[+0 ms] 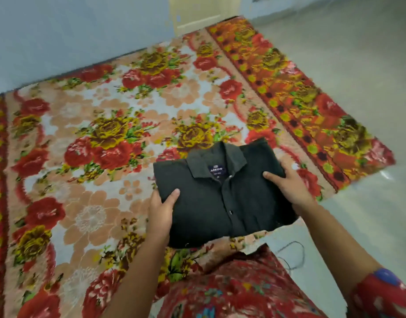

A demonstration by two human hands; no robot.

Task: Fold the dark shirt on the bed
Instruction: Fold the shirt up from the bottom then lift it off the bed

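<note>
dark shirt [211, 203] folded to a compact rectangle, collar and buttoned front facing up, navy label [216, 170] showing inside the neck. placed lower centre-right of the frame, over the near edge of the flowered bedspread [101, 138]; lifted or resting, hard to tell. left hand [162, 208] clamped on the shirt's left edge, thumb on top, fingers hidden beneath. right hand [290, 183] gripping the right edge likewise, thumb across the cloth. grey floor [358, 65] at upper right, thin black cord [297, 245] at lower right.
</note>
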